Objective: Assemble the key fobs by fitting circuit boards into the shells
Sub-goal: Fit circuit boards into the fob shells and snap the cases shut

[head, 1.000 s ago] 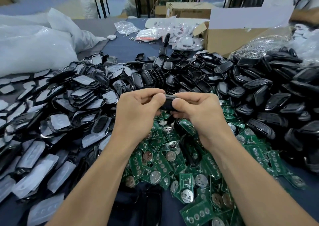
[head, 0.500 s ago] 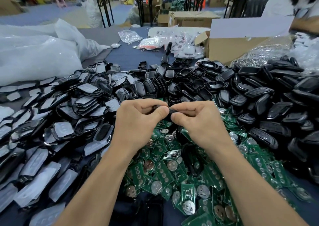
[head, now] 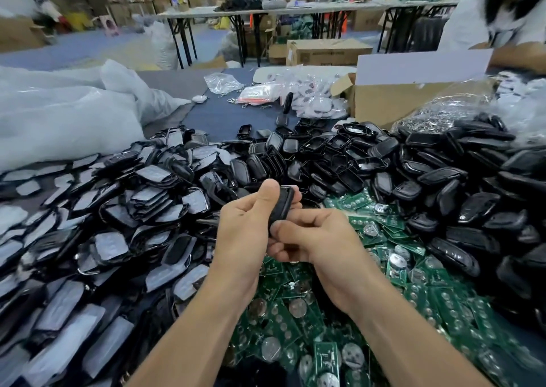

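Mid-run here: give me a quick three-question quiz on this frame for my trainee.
1. True or false: the left hand and the right hand both have a grip on one black plastic key fob shell.
2. Where does the pile of green circuit boards lie? A) on the near table, beneath the forearms; B) inside a cardboard box; C) on a far trestle table.
3. Fill in: the film-covered black shell halves are heaped on the person's ___ side.

Key: 1 true; 2 A; 3 left.
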A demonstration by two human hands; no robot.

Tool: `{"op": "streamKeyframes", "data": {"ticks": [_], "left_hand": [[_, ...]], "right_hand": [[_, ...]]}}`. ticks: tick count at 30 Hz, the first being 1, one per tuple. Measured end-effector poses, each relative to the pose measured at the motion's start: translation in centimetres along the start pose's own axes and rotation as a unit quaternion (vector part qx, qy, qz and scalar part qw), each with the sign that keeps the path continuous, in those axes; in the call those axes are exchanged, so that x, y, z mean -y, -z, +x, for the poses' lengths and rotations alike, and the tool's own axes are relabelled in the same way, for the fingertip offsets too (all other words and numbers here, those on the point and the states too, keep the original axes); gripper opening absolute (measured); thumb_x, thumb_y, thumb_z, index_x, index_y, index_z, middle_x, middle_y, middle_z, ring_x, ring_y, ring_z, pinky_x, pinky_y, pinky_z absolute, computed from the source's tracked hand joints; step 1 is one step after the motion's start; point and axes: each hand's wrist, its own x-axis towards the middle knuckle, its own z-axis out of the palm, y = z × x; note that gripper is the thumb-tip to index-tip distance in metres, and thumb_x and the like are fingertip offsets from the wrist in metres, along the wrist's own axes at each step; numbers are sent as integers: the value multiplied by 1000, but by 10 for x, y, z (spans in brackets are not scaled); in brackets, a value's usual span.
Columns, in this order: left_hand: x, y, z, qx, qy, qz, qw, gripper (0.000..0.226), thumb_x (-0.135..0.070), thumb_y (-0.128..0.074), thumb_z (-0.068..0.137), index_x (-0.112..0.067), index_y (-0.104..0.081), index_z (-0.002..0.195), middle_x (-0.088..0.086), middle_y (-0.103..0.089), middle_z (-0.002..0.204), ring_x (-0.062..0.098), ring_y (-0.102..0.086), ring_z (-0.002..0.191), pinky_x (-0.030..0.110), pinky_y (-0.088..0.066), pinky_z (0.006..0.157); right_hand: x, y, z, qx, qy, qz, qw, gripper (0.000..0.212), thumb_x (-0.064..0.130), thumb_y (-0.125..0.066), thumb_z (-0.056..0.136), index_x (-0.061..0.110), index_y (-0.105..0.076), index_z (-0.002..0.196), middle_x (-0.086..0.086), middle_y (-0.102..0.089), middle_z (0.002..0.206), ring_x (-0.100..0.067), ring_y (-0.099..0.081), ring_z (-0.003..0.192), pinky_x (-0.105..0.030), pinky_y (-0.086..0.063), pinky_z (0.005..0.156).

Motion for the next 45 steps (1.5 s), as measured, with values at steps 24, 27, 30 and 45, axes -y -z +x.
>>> {"op": "streamKeyframes", "data": {"ticks": [24,27,30,45], "left_hand": [[1,7,6,-79,-29,20,996,33,-33,-52,108,-18,-81,102,-1,-82,99,14,-78,95,39,-51,104],[2,8,6,-84,-25,20,996,28,-25,-57,105,-16,-82,96,2,-82,94,17,-79,90,44,-50,107],[3,8,8,-92,-22,26,995,25,-17,-60,103,-16,-82,93,3,-82,91,18,-79,88,41,-54,102],[16,11,15,-92,-10,131,987,29,-12,-67,96,-32,-83,84,-8,-81,86,15,-78,85,45,-61,92]], "right_hand": [[20,62,12,-231,120,-284,923,43,11,-83,82,33,-74,118,16,-78,108,3,-71,70,-18,-58,69],[6,59,24,-210,94,-499,835,62,25,-68,96,40,-45,151,13,-57,137,0,-65,88,-33,-56,91],[-1,54,33,-119,59,-583,801,59,36,-59,101,33,-40,157,4,-34,165,-20,-29,151,-43,-19,127],[-7,38,27,-82,122,-567,811,35,26,-73,90,37,-73,123,12,-62,123,-3,-53,112,-16,-38,104]]}}
